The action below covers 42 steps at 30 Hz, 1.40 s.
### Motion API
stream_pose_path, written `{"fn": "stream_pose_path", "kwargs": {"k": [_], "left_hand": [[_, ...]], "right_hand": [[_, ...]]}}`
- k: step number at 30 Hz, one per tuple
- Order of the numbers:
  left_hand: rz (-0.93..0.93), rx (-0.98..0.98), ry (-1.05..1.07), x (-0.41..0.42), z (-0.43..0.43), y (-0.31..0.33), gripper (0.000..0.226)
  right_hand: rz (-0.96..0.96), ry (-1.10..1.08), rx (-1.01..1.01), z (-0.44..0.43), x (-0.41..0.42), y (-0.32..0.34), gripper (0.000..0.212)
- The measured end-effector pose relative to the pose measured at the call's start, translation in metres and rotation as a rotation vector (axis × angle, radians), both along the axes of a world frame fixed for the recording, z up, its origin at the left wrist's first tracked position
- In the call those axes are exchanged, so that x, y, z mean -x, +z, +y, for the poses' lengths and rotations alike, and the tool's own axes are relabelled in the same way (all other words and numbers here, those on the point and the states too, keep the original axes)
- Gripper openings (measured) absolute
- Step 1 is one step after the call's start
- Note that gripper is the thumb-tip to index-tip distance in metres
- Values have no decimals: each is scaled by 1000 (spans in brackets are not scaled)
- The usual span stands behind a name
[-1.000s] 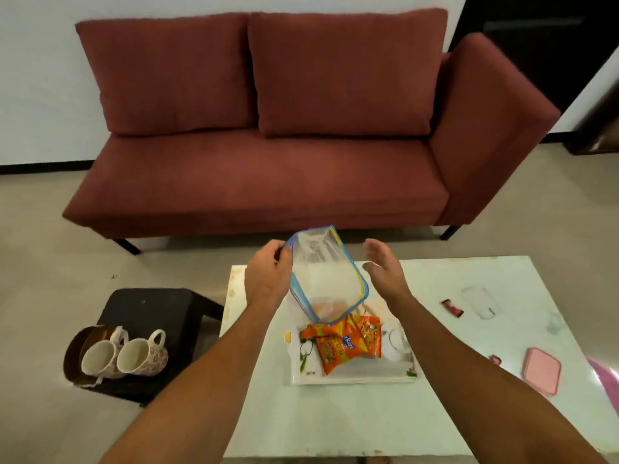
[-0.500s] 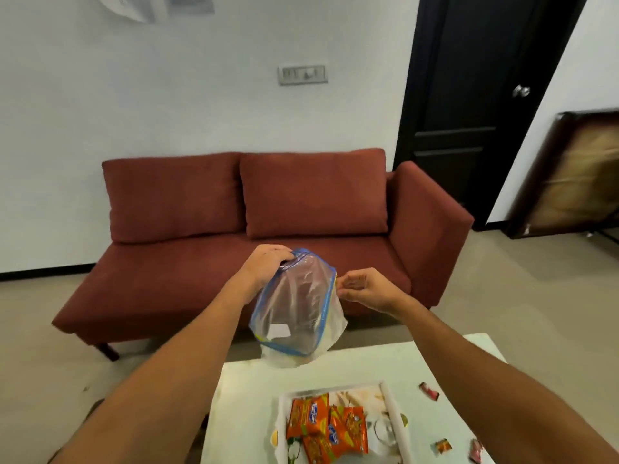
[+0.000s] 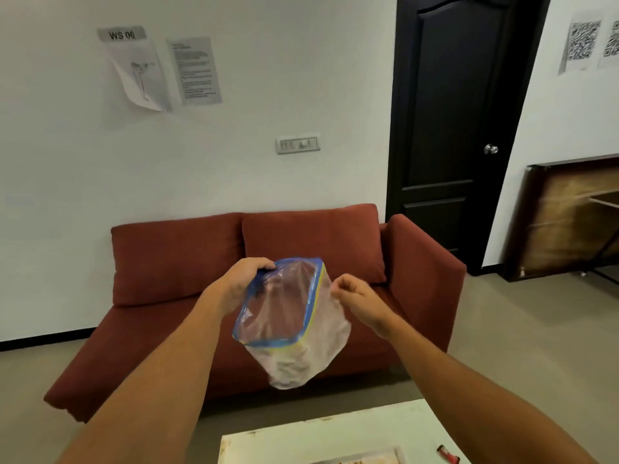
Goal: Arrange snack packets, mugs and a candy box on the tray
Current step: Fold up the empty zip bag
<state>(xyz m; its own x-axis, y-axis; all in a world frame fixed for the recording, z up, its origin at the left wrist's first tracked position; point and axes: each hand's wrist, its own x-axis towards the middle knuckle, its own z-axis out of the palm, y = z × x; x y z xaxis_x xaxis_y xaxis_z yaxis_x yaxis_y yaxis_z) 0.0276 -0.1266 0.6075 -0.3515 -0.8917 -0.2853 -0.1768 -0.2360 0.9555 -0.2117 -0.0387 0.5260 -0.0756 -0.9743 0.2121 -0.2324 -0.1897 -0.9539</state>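
Tray edge [image 3: 361, 458] is barely showing on the table [image 3: 335, 430]. Both hands are gripping one clear bag [image 3: 288, 323], seemingly empty: left hand [image 3: 246, 279] pinching its rim, right hand [image 3: 355, 296] pinching its side.

Both forearms reach up from lower frame corners toward centre. Left hand [image 3: 246, 279] at centre frame, knuckles up, fingers curled in grasp. Right hand [image 3: 355, 296] just right of centre, fingers pinched closed, wrist bent down.

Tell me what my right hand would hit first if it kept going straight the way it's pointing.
Probably the clear zip bag: the right hand points left at its side, apparently already pinching it.
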Motion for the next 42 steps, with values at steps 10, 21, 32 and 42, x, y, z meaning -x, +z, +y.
{"fn": "stream_pose_path", "kwargs": {"k": [10,21,32,42], "left_hand": [[610,-282,-143,-55,-7,-58,135],[200,121,-103,6,18,-62,18],[88,704,-28,21,20,-19,19],[46,916,87,35,21,2,42]], "right_hand": [[-342,-357,184,-25,0,69,9],[-232,-326,-253,-12,39,61,33],[107,-292,223,7,71,55,28],[-82,-152,247,12,102,83,34]]}}
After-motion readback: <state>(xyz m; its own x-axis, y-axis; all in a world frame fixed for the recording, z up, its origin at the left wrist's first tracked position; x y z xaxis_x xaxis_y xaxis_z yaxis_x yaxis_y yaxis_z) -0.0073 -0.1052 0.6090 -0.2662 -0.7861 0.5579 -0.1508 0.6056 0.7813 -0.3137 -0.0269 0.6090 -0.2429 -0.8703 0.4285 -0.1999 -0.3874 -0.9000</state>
